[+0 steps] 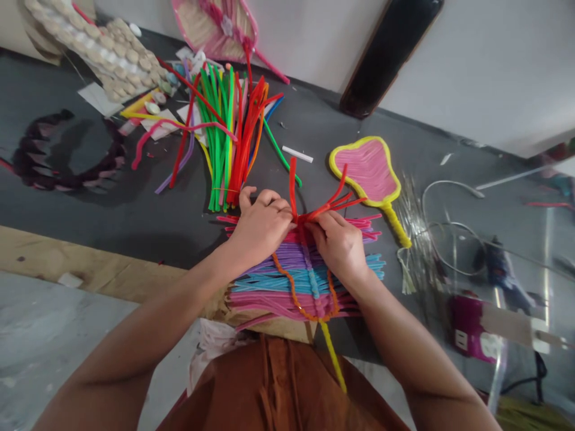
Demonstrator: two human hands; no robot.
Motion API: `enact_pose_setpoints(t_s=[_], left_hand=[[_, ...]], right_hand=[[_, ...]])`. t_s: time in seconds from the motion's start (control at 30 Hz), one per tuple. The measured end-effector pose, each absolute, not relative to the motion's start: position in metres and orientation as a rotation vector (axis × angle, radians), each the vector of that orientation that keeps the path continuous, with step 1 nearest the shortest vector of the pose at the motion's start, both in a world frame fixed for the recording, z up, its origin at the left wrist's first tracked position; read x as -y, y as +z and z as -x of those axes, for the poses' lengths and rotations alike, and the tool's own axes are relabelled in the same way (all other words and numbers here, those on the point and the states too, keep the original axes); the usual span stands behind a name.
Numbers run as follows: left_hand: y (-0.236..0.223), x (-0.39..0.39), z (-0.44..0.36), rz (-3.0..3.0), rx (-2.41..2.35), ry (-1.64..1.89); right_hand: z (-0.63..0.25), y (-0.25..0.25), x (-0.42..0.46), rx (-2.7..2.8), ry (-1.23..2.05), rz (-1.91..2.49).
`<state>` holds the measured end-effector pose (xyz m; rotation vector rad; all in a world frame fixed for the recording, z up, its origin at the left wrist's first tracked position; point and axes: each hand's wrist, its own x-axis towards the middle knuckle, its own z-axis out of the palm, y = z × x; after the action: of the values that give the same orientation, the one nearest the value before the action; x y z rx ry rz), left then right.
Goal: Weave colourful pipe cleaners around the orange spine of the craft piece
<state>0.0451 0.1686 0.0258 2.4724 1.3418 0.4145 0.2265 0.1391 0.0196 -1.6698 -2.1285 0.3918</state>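
My left hand [265,224] is closed, its fingertips pinching red pipe cleaners [293,182] near where they cross. Opposite it, my right hand [344,246] pinches the same red pipe cleaners, whose loose ends fan out above the fingers. Below both hands lies a flat panel of pipe cleaners [260,282] in bands of pink, purple and blue. An orange twisted pipe cleaner [294,291] curves over it. Down its middle runs a twisted strip [313,281], with a yellow stem [331,356] hanging toward me. My fingers hide the exact crossing point.
A bundle of green and red pipe cleaners [218,143] lies beyond my left hand. To the right are a yellow-edged pink fan [366,167], wires [413,239] and a glue gun [505,272]. A dark headband [67,179] lies left; a black object [389,57] leans behind.
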Motion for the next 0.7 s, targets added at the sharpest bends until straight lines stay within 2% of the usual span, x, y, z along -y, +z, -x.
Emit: enact_pose_setpoints(t_s=[0.7], left_hand=[[0.0275,-0.1661,-0.0460,-2.411,-1.383,0.400]], right_hand=[[-0.2226,0.0176,-0.1408,2.228,0.306,1.583]])
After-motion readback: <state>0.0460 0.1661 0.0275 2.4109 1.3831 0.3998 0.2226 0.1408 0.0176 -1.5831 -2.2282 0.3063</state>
